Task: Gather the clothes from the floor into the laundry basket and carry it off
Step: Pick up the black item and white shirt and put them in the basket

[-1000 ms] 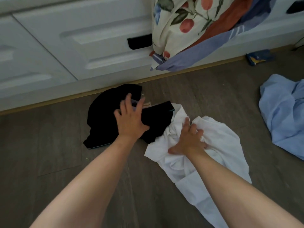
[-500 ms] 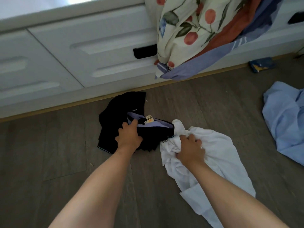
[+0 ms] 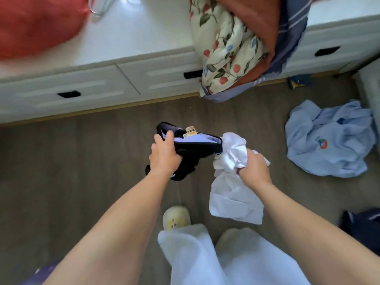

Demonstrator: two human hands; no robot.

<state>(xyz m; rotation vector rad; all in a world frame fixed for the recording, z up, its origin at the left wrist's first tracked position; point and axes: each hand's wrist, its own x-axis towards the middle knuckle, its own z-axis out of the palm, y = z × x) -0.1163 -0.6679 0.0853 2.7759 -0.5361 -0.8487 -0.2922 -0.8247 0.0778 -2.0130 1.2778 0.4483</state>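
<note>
Grips a black garment [image 3: 193, 150] in the left hand [image 3: 164, 154], fingers curled over its banded edge, with the lilac lining and a small label turned up. Holds it raised above the floor [image 3: 82, 161], the rest of it dangling under the wrist. Clutches a bunched white shirt [image 3: 232, 194] in the right hand [image 3: 254, 168], fist closed tight on the crumpled top, loose tail hanging toward the near side. Cannot tell whether that tail reaches the floor. Keeps the two bundles side by side, touching in the middle.

On the floor to the right, well apart: a crumpled light blue shirt [image 3: 327, 140] with a small round logo. At the near right edge: part of a dark blue garment [image 3: 362, 225]. Along the far side: white drawers [image 3: 102, 87], with a floral quilt [image 3: 226, 48] spilling over the front and a red cloth [image 3: 35, 23] on top at far left. Near, between the arms: a pale slipper [image 3: 175, 218] and white trousers [image 3: 189, 258].
</note>
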